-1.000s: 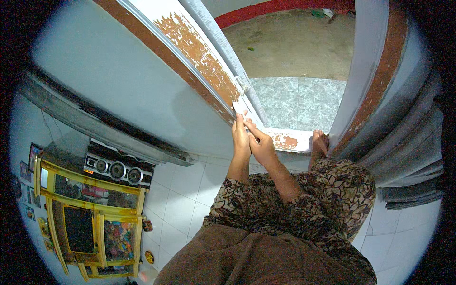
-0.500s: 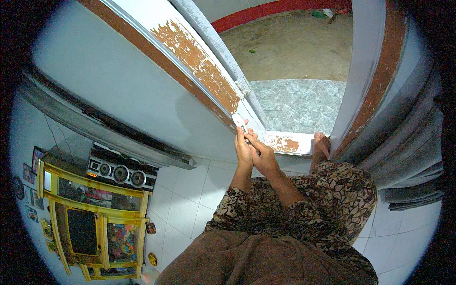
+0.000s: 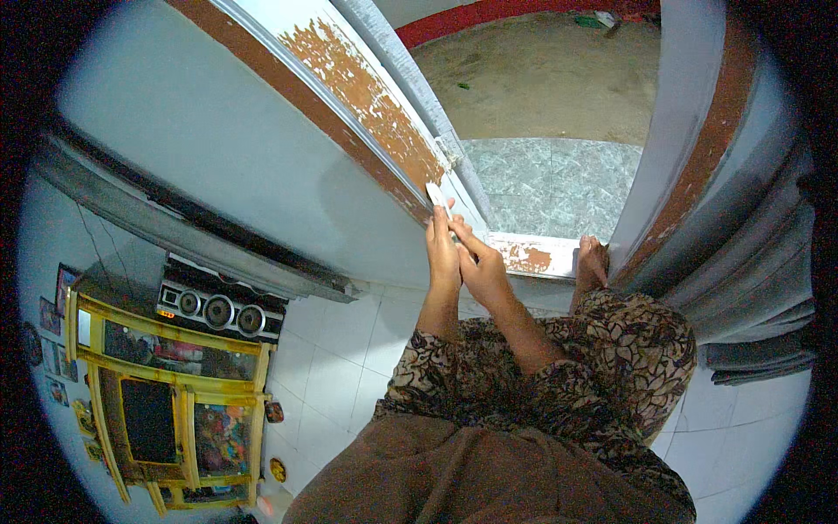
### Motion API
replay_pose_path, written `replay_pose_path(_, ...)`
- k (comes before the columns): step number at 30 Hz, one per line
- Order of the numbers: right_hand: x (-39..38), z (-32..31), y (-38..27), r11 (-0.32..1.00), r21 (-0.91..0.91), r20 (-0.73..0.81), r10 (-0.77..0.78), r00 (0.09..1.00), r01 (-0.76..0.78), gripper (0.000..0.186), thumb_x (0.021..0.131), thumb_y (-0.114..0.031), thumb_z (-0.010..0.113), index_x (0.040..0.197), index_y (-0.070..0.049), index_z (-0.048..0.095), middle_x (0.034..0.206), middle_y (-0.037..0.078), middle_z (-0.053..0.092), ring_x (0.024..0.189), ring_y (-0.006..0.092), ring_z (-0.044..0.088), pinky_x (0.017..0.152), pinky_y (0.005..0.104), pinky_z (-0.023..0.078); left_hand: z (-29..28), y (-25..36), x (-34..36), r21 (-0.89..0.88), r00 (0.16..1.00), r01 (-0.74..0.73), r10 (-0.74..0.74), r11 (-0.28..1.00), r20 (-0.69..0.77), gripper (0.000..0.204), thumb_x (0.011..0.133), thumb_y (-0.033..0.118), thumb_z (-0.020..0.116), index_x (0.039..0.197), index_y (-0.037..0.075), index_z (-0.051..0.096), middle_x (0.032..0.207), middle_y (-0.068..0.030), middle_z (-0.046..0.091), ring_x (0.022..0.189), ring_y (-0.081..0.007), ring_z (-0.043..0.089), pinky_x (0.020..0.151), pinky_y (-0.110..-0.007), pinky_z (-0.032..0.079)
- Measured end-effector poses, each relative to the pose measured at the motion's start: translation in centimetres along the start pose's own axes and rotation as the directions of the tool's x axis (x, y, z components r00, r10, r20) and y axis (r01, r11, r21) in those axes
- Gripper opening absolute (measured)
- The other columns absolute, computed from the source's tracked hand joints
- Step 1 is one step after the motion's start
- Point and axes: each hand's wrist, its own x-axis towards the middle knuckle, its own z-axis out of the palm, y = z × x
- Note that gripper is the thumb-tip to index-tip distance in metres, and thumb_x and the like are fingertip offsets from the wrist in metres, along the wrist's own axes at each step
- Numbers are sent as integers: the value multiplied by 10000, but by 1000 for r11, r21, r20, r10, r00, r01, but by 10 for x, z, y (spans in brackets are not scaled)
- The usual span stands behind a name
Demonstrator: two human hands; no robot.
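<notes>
Tool (image 3: 436,194) juts from left hand (image 3: 443,258) and right hand (image 3: 483,269), together and clamped on it; peeling frame (image 3: 367,87) lies beyond their grip.

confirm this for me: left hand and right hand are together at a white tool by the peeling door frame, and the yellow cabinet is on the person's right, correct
Not quite: the yellow cabinet is on the person's left, as the head view shows. Left hand and right hand are together at a white tool by the peeling door frame.
</notes>
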Motion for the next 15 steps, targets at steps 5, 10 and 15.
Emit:
replay_pose_path(5, -5, 2, 3, 996, -53, -30, -73, 997, 72, 422, 872, 6, 505, 1290, -50, 526, 1276, 175, 558, 1168, 219, 545, 971, 315, 417, 1, -5, -3, -111, 998, 32, -37, 993, -44, 494, 1008, 419, 340, 1255, 22, 500, 881, -43, 497, 740, -123, 464, 663, -255, 432)
replay_pose_path(10, -24, 3, 34, 977, -141, -24, -166, 986, 161, 402, 847, -13, 540, 1245, -72, 567, 1206, 199, 585, 1145, 311, 562, 937, 368, 459, -13, -30, -22, -274, 990, 139, -125, 952, 68, 501, 1017, 424, 291, 1303, 44, 448, 825, -16, 468, 710, -108, 431, 649, -237, 407)
replay_pose_path(15, -23, 4, 41, 969, -154, -40, -200, 979, 191, 414, 853, -36, 540, 1260, -107, 563, 1101, 184, 626, 1000, 310, 626, 861, 365, 485, -15, -31, -16, -318, 990, 78, -36, 945, 137, 510, 1016, 441, 265, 1299, 52, 436, 784, -18, 443, 684, -107, 417, 611, -231, 387)
